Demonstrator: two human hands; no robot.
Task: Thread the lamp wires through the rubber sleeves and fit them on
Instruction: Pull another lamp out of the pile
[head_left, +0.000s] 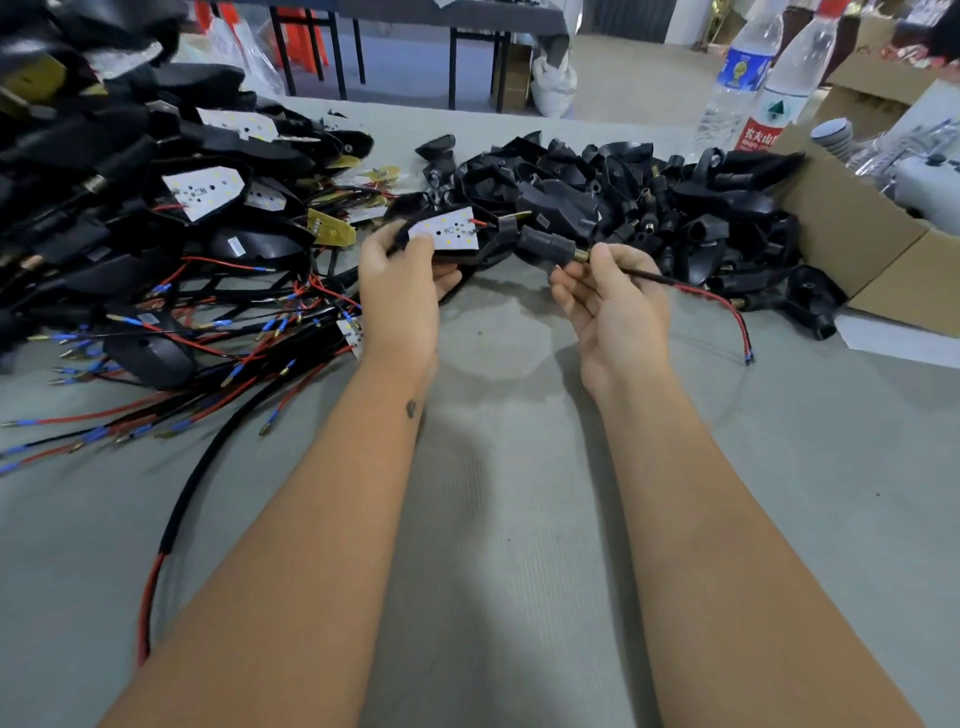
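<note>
Left hand (400, 280) grips the lamp (445, 234), right hand (610, 296) pinches the wire (691, 291) past the sleeve (545, 245); we'd best pull straight, seating sleeve snug

Two bare forearms, no sleeves; left hand (400, 291) and right hand (615, 306) ungloved, ringless (small dark tattoo below left wrist).

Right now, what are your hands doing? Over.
Left hand grips white LED lamp board. Right hand pinches black-sheathed wire, black rubber sleeve on. Nothing blocking.
</note>
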